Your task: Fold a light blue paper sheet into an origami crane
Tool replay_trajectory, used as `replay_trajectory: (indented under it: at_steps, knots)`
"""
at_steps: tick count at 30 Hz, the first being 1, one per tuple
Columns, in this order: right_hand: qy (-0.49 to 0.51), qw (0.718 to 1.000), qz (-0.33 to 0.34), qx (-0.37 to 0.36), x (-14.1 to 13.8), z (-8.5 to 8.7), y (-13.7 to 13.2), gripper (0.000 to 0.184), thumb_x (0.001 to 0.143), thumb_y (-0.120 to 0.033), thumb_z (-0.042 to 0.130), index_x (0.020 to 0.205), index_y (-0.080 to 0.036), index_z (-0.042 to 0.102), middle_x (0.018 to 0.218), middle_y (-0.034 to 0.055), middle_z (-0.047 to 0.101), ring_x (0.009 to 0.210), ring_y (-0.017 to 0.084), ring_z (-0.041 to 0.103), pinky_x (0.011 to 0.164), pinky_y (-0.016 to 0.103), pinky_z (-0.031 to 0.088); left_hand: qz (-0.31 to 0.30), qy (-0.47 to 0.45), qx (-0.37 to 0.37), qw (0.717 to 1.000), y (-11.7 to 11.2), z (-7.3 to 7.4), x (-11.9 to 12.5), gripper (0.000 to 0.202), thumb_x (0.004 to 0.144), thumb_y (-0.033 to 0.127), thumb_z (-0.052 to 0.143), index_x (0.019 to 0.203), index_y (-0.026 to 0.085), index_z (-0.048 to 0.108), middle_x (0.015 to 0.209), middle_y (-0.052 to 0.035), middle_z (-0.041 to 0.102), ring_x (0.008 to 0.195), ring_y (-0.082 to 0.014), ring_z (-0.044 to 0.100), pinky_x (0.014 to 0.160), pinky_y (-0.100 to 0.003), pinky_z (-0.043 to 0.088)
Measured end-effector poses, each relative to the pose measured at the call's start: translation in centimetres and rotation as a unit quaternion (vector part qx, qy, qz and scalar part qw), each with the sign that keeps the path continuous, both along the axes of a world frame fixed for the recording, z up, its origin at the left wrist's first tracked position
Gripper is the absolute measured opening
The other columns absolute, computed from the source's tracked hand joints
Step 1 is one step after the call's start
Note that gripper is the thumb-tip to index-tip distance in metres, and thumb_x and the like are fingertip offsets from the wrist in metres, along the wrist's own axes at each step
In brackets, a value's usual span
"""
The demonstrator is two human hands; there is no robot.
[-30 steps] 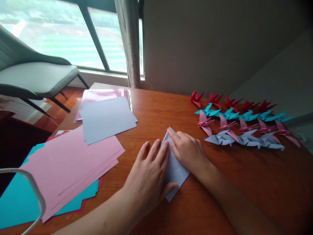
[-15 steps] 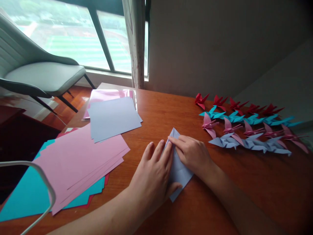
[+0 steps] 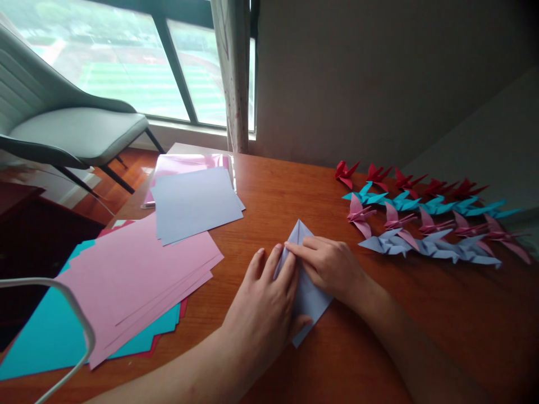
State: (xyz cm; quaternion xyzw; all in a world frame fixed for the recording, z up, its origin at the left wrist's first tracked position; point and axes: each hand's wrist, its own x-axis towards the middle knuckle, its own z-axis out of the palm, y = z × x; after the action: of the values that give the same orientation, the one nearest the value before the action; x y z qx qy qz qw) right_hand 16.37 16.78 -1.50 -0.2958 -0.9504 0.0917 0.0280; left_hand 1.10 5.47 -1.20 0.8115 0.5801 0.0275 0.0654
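A pale blue sheet of origami paper (image 3: 312,300), folded into a kite shape with its point away from me, lies on the wooden table. My left hand (image 3: 269,292) rests flat over its left side, fingers spread, hiding much of that half. From the right, my right hand (image 3: 330,261) presses an extended index fingertip on the left folded edge near the top, close to my left fingertips. Its other fingers are curled over the paper, and its thumb is hidden.
At the right stand rows of folded cranes: red (image 3: 406,178), turquoise (image 3: 402,201), pink (image 3: 398,219) and pale blue (image 3: 429,246). To the left lie pale blue sheets (image 3: 197,205), pink sheets (image 3: 147,275) and turquoise sheets (image 3: 46,331). A white cable (image 3: 80,314) loops at lower left.
My right index fingertip has slid slightly left and toward me along the folded edge. My left fingers have shifted a little toward me; the paper stays in place.
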Motion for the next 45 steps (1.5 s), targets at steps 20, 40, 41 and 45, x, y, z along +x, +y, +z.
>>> replay_trajectory:
  at_steps: [20, 40, 41, 45]
  knots:
    - [0.048, 0.996, 0.029, -0.063, 0.5, -0.1, 1.0, 0.044, 0.091, -0.013, 0.047, 0.128, -0.028, 0.065, 0.086, 0.0031, 0.065, 0.079, 0.016, 0.061, 0.070, 0.025, 0.043, -0.007, 0.003, 0.007, 1.000, -0.2, 0.1, 0.2, 0.086, 0.088, 0.071, 0.041, 0.143, 0.006, 0.048, 0.150, -0.0191, 0.046, 0.144, -0.0395, 0.031, 0.119, -0.053, 0.025]
    - [0.028, 0.995, 0.088, -0.032, 0.9, 0.0, 1.0, 0.042, 0.094, -0.015, 0.048, 0.130, -0.029, 0.063, 0.087, 0.0031, 0.065, 0.080, 0.016, 0.057, 0.069, 0.025, 0.041, -0.004, -0.003, -0.007, 1.000, -0.8, 0.3, 0.6, 0.080, 0.091, 0.068, 0.037, 0.143, 0.007, 0.048, 0.149, -0.0192, 0.047, 0.141, -0.0394, 0.037, 0.117, -0.053, 0.029]
    - [0.029, 0.995, 0.087, -0.032, 0.9, 0.0, 1.0, 0.042, 0.094, -0.015, 0.048, 0.129, -0.029, 0.063, 0.087, 0.0030, 0.065, 0.080, 0.016, 0.056, 0.069, 0.025, 0.041, -0.005, -0.002, -0.007, 1.000, -0.8, 0.3, 0.6, 0.080, 0.091, 0.068, 0.037, 0.144, 0.008, 0.048, 0.149, -0.0190, 0.047, 0.141, -0.0393, 0.037, 0.117, -0.052, 0.029]
    - [0.014, 0.996, 0.092, -0.017, 0.9, 0.1, 1.0, 0.043, 0.093, -0.015, 0.049, 0.131, -0.030, 0.063, 0.086, 0.0030, 0.065, 0.079, 0.015, 0.056, 0.067, 0.025, 0.040, -0.003, 0.000, -0.010, 1.000, -0.9, 0.6, 0.6, 0.081, 0.091, 0.068, 0.037, 0.143, 0.007, 0.049, 0.149, -0.0194, 0.047, 0.140, -0.0396, 0.039, 0.116, -0.053, 0.031]
